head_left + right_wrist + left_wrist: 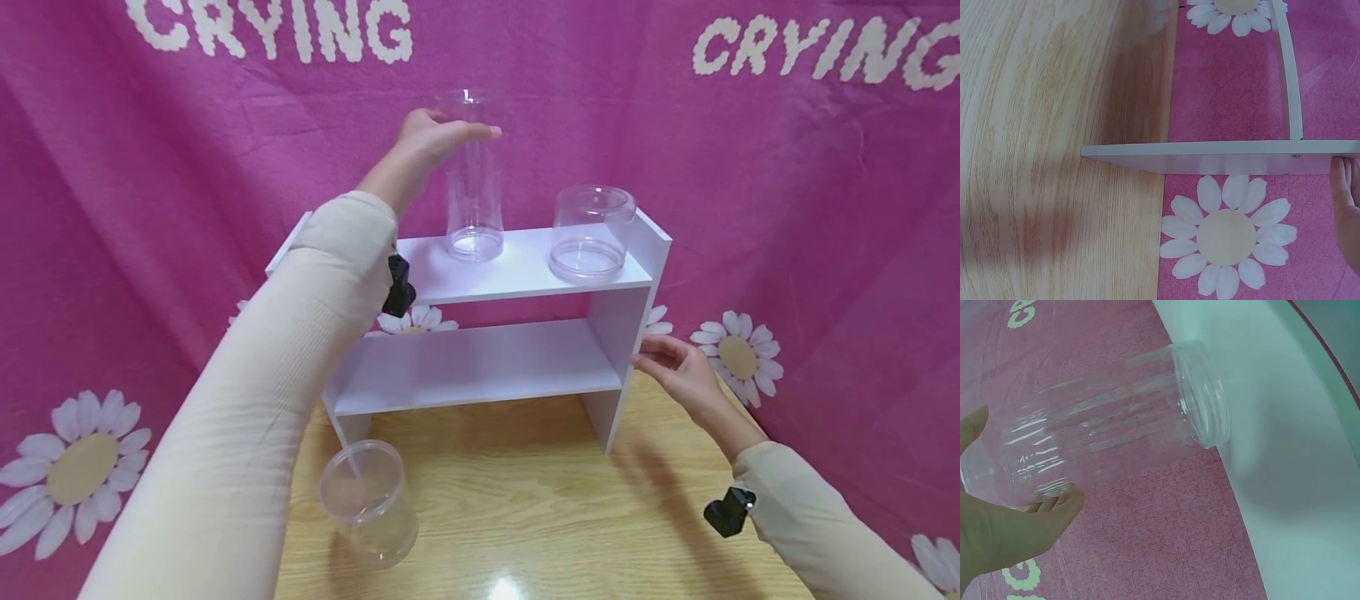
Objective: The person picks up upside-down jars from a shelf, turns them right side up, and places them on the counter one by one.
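"What does the left hand [438, 137] hold?"
"Thumb and fingers curve round the tall jar [476, 196], a clear, glossy cylinder standing on the top board [528, 250] of the white shelf [480, 367]."
"And the right hand [684, 379]?"
"Fingers close together, touching the shelf's flat side panel [1235, 164]."
"How many jars?"
"Three, all clear and round: that one, a squat jar [591, 242] on the same board, and another jar [377, 517] on the wood-grained table [495, 500]."
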Tool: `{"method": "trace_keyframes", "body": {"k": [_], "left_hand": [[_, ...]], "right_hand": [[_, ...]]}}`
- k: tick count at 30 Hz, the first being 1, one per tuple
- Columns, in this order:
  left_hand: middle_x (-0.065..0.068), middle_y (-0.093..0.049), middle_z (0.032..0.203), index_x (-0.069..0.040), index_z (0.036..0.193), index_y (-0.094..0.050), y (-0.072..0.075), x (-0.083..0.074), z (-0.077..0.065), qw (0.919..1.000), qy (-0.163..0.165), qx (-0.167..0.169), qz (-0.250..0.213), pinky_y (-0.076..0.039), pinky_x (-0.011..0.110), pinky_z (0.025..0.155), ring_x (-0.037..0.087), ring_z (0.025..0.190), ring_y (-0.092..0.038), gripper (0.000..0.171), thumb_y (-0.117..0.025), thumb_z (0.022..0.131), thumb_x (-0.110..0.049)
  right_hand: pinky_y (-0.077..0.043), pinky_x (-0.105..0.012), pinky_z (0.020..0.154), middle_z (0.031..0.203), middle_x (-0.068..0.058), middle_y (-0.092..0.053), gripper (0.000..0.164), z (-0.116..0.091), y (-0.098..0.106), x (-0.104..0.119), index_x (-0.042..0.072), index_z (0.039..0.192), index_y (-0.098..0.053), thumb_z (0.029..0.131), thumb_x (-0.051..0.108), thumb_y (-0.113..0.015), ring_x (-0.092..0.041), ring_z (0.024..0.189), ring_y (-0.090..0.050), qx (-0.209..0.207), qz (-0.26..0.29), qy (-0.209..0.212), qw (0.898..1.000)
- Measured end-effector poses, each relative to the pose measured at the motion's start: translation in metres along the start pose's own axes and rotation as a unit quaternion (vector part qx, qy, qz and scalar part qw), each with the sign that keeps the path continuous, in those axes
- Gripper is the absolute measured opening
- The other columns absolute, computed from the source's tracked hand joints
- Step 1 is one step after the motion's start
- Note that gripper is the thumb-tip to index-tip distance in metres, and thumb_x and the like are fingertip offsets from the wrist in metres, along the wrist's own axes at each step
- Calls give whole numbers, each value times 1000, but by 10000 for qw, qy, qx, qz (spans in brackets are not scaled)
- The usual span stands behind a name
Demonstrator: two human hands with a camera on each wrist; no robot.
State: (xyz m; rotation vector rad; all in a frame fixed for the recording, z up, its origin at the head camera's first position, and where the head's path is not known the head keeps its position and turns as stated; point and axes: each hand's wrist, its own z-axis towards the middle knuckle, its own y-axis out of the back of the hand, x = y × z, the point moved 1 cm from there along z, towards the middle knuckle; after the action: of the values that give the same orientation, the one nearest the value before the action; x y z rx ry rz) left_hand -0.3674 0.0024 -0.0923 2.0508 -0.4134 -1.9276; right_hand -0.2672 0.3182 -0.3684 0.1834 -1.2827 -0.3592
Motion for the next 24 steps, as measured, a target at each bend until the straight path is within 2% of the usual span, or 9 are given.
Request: {"method": "trace_keyframes", "body": {"k": [3,5,10,15,18,20,24], "left_hand": [[-9,-40,150,-28,144,-38,2,2,-2,9999,-79,-86,24,-32,28,118,10,139,-38,80,-77,76,-47],[-9,-42,149,-28,144,-38,3,3,-4,9997,-142,-162,126,-35,28,116,10,137,-41,80,-77,76,-48],[-8,-44,146,-28,143,-38,7,3,-12,9981,-313,-263,463,-39,27,112,10,133,-44,80,-76,76,-51],[-7,-44,147,-27,143,-39,15,7,-26,9965,-545,-257,580,-39,27,112,11,132,-45,80,-75,76,-52],[-6,-44,147,-26,143,-39,22,10,-37,9957,-673,-232,587,-39,28,112,11,132,-45,79,-74,77,-52],[-5,-44,148,-25,143,-40,26,12,-44,9947,-763,-212,663,-38,28,113,11,132,-44,79,-73,77,-52],[-3,-44,147,-22,143,-41,33,17,-62,9928,-979,-96,682,-37,29,114,11,132,-44,77,-74,78,-50]], "right_hand": [[-52,-7,72,85,31,-63,26,1,-1,1,6,113,-63,88,9,-68,11,80,-60,-3,29,-29,10000],[-53,-8,72,85,30,-63,26,1,-2,1,5,113,-63,88,9,-68,11,80,-60,7,82,-26,10000],[-53,-8,71,84,31,-62,37,-1,-2,1,-10,119,-57,89,9,-67,11,79,-59,-21,-90,10,10000],[-52,-8,69,83,32,-60,41,-2,0,1,-12,121,-55,89,11,-67,11,77,-58,-27,-251,-11,9997],[-52,-8,69,83,32,-61,35,-1,-1,1,-6,118,-59,89,12,-68,11,77,-58,-27,-218,-13,9998],[-52,-8,70,84,32,-61,29,0,-1,1,2,114,-62,89,14,-68,11,78,-58,-27,-216,-43,9998],[-52,-7,70,84,32,-61,27,-1,-2,2,7,114,-63,89,18,-68,11,79,-57,-6,-233,-108,9997]]}}
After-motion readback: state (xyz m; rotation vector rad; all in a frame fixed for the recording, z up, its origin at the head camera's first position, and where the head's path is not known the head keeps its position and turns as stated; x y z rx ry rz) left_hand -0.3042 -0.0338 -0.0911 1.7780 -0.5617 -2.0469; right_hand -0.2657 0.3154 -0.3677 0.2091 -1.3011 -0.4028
